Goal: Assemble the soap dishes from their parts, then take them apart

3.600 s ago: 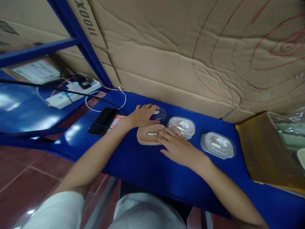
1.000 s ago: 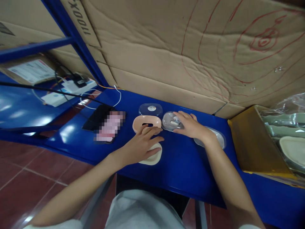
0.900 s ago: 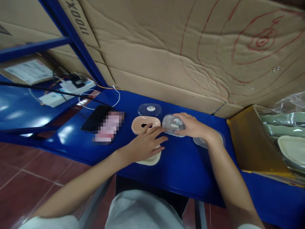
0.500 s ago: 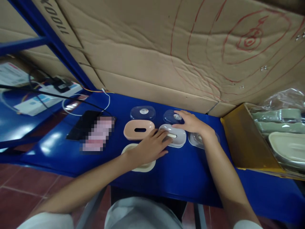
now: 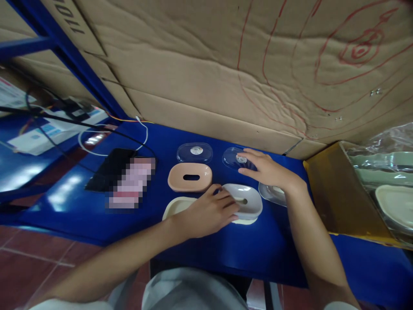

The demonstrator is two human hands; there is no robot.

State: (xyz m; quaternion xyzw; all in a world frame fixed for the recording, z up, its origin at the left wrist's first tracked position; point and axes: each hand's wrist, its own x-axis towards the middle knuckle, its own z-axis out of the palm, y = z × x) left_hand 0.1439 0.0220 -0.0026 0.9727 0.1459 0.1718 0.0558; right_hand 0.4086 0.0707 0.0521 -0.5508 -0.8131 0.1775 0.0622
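Note:
My left hand (image 5: 209, 212) curls its fingers on the left edge of a white slotted soap tray (image 5: 247, 200), which sits tilted over a cream base (image 5: 248, 221). My right hand (image 5: 267, 168) lies flat with its fingers stretched out, fingertips on a clear lid (image 5: 231, 157) at the back of the blue table (image 5: 193, 249). A second clear lid (image 5: 195, 151) lies further left. In front of it is a pink slotted tray (image 5: 190, 177), and nearer me a cream base (image 5: 174, 206). A still-covered soap box (image 5: 272, 194) shows under my right wrist.
A black phone (image 5: 111, 168) and a blurred pink patch lie at the left, with cables and a power strip (image 5: 64, 122) behind. A cardboard wall (image 5: 226, 73) backs the table. At the right stands a brown carton (image 5: 332, 193) beside bagged green dishes (image 5: 383, 172).
My right hand took the clear lid off the middle box and set it down at the back. My left hand left the cream base and drew the white tray toward me.

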